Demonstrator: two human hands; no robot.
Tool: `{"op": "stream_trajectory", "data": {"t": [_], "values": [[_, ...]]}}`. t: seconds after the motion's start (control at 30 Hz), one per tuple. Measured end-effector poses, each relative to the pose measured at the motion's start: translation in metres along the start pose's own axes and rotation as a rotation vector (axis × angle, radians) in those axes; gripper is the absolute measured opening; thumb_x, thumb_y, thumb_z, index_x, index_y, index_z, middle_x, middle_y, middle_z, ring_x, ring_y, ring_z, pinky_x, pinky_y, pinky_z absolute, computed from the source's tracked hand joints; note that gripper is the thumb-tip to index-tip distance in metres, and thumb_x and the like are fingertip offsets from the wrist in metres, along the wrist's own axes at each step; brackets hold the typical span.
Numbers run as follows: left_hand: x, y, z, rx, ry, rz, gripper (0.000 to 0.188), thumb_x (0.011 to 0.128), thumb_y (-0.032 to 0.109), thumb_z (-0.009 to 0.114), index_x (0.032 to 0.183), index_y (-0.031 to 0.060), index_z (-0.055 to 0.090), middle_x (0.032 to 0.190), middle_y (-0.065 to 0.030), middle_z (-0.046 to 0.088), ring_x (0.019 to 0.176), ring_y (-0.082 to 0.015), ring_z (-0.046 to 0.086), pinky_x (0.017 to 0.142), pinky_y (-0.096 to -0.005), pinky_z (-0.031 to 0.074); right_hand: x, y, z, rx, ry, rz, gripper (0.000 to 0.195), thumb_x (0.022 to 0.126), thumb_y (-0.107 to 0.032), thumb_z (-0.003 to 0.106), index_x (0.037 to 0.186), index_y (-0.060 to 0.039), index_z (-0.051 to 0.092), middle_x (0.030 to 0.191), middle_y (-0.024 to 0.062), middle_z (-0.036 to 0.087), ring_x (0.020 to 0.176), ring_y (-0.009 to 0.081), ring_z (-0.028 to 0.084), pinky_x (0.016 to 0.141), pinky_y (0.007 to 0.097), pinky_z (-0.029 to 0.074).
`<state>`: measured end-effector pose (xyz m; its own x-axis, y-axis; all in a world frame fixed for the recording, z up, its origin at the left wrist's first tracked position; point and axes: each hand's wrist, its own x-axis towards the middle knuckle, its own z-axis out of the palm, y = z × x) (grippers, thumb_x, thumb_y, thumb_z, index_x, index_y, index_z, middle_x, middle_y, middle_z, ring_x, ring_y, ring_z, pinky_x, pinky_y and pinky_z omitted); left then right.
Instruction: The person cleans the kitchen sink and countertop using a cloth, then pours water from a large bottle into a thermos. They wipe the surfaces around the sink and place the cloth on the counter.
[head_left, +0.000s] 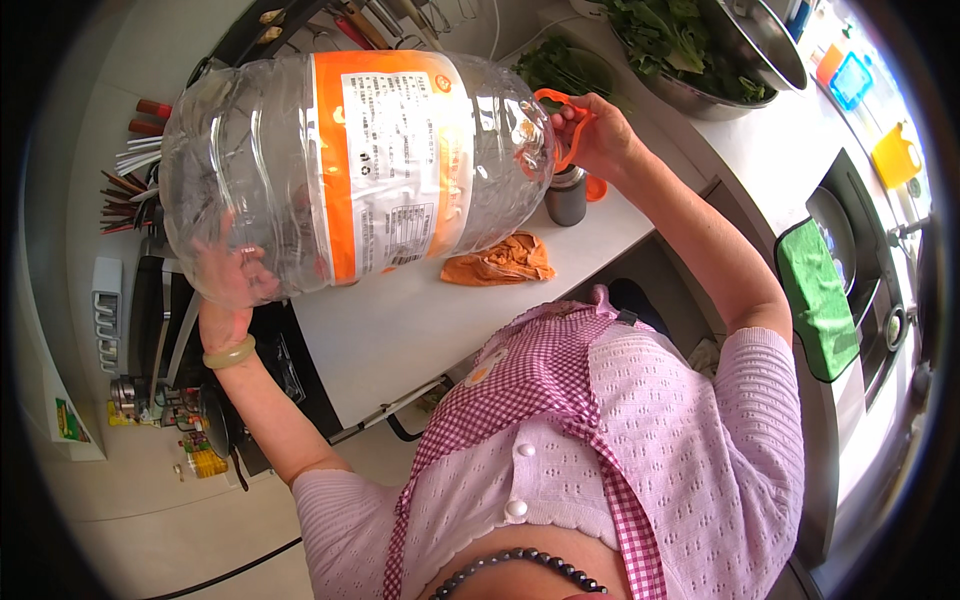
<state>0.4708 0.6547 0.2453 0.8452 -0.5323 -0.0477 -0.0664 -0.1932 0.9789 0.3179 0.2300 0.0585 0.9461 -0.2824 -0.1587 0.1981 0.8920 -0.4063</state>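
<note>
A large clear plastic jug (247, 172) with an orange and white printed label is held sideways above the counter (360, 337). My right hand (596, 139) grips its orange handle (553, 96) at the neck end. Against the base end rests my left hand (232, 274), seen partly through the clear plastic, supporting it from below. A dark grey flask (566, 201) stands on the counter under the neck. Beside the flask, a crumpled orange cloth (501, 261) lies below the jug. The jug looks see-through, and whether any liquid is inside I cannot tell.
Steel bowls with leafy greens (697, 97) sit at the back right, near more greens (562, 67). A green cloth (814, 300) hangs over the sink edge (874, 330). Chopsticks (124, 199) and utensils (367, 26) stand behind the jug. A black pan (216, 424) is at the left.
</note>
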Motion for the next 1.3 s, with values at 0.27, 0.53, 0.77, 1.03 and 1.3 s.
{"op": "stream_trajectory", "data": {"t": [0.27, 0.53, 0.77, 1.03, 1.3], "values": [[0.0, 0.018, 0.012, -0.008, -0.025, 0.04, 0.075, 0.086, 0.065, 0.039, 0.142, 0.0151, 0.031, 0.087, -0.0028, 0.053, 0.071, -0.009, 0.047, 0.065, -0.0246, 0.042, 0.0, -0.003, -0.003, 0.05, -0.005, 0.035, 0.016, 0.083, -0.015, 0.049, 0.071, -0.0046, 0.046, 0.074, 0.0108, 0.053, 0.076, 0.0227, 0.055, 0.082, 0.0423, 0.047], [0.002, 0.032, 0.022, -0.074, -0.07, 0.12, 0.073, 0.088, 0.063, 0.038, 0.141, 0.0138, 0.031, 0.088, -0.0009, 0.053, 0.076, -0.0083, 0.048, 0.065, -0.023, 0.044, 0.002, -0.002, -0.011, 0.097, 0.017, 0.027, 0.016, 0.083, -0.015, 0.049, 0.071, -0.0053, 0.045, 0.074, 0.0099, 0.052, 0.076, 0.0222, 0.054, 0.084, 0.0419, 0.045], [0.012, 0.043, 0.028, -0.091, -0.1, 0.191, 0.071, 0.09, 0.06, 0.039, 0.141, 0.011, 0.032, 0.093, 0.0002, 0.054, 0.082, -0.0063, 0.049, 0.064, -0.0214, 0.045, 0.007, -0.004, -0.019, 0.119, -0.003, 0.042, 0.017, 0.083, -0.016, 0.049, 0.069, -0.0069, 0.045, 0.072, 0.0083, 0.051, 0.075, 0.0214, 0.054, 0.083, 0.0402, 0.045], [0.022, 0.06, 0.049, -0.12, -0.088, 0.247, 0.069, 0.09, 0.057, 0.042, 0.14, 0.0098, 0.033, 0.092, -0.0004, 0.048, 0.076, -0.0055, 0.044, 0.061, -0.017, 0.038, 0.001, -0.004, -0.01, 0.119, 0.136, 0.026, 0.018, 0.082, -0.016, 0.048, 0.066, -0.0084, 0.043, 0.07, 0.0056, 0.049, 0.072, 0.0207, 0.051, 0.082, 0.0385, 0.045], [0.019, 0.089, 0.099, -0.049, 0.051, 0.382, 0.066, 0.092, 0.052, 0.04, 0.14, 0.0075, 0.031, 0.102, -0.0049, 0.051, 0.078, -0.0078, 0.05, 0.059, -0.0192, 0.045, -0.002, -0.007, -0.006, 0.149, 0.158, 0.037, 0.02, 0.083, -0.018, 0.046, 0.066, -0.0084, 0.041, 0.076, 0.0077, 0.051, 0.083, 0.0265, 0.054, 0.095, 0.0517, 0.037]]}}
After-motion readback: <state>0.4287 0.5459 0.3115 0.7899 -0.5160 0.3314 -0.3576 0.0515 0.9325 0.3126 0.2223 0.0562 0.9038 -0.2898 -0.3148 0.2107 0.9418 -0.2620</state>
